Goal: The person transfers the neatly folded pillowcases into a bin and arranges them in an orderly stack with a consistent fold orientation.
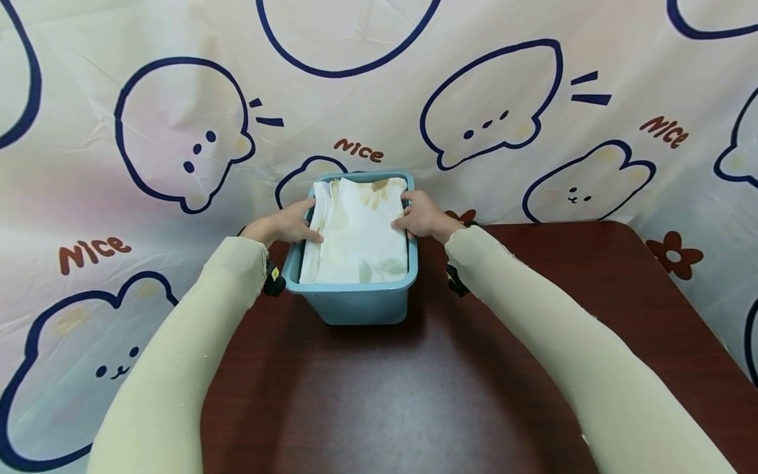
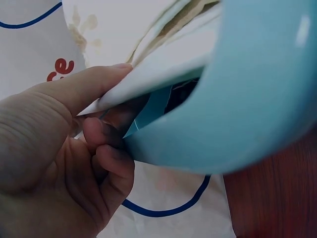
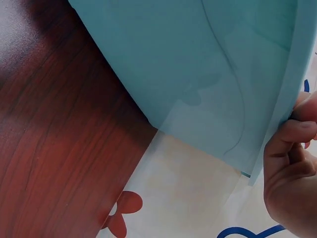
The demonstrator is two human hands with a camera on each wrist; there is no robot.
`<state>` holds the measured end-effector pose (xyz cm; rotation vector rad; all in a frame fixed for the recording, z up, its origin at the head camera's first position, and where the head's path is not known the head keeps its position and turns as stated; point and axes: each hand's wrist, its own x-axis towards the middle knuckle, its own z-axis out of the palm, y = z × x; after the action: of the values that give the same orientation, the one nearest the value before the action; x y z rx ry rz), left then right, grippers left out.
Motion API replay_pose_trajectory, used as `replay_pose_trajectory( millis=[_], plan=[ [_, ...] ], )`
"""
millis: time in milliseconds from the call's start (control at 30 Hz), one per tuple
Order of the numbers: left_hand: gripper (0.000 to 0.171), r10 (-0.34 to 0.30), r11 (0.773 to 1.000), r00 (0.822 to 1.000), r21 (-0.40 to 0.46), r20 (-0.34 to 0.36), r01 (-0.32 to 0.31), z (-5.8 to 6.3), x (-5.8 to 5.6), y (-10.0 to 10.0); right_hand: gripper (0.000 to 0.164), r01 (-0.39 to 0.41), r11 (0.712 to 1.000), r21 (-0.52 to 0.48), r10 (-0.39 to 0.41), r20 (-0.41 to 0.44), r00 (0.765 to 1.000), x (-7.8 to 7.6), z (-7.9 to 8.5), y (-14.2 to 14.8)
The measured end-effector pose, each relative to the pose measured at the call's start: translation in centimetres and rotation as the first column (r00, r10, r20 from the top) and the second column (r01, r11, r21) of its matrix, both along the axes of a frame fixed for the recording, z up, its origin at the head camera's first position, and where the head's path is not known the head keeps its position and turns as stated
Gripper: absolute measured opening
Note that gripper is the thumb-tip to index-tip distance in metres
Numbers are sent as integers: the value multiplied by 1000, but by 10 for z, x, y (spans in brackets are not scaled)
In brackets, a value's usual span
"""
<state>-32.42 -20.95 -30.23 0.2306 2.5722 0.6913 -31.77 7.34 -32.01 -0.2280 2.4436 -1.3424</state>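
Observation:
A light-blue plastic bin [image 1: 355, 306] stands on the table by the back wall. Inside it, near the rim, lies a folded white cloth [image 1: 361, 230] with faint leaf and flower prints. My left hand [image 1: 289, 224] pinches the cloth's left edge, thumb on top and index finger beneath; its lower fingers are curled beside the bin's rim [image 2: 208, 153]. On the opposite side, my right hand [image 1: 423, 216] holds the cloth's right edge with the thumb on top. Its other fingers [image 3: 280, 141] are curled at the rim, and their tips are partly hidden.
The dark red-brown wooden table [image 1: 379, 395] extends in front of the bin and to the right. A pale sheet [image 1: 355, 105] printed with blue cartoon outlines hangs close behind the bin and along both sides.

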Motion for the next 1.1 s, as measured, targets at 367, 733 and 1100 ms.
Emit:
replay_pose_trajectory(
  millis=[367,733,1100],
  plan=[
    [83,5,1000,1000,-6,9,-5,0,0,4,81,9,1000,27,-9,0,1000,-1,0,0],
    [68,-18,997,1000,-78,7,19,3,3,3,55,-14,998,58,16,-35,999,-3,1,-3],
    [62,-16,997,1000,-70,16,18,1,3,2,51,-14,998,53,16,-34,999,-1,1,0]
  ],
)
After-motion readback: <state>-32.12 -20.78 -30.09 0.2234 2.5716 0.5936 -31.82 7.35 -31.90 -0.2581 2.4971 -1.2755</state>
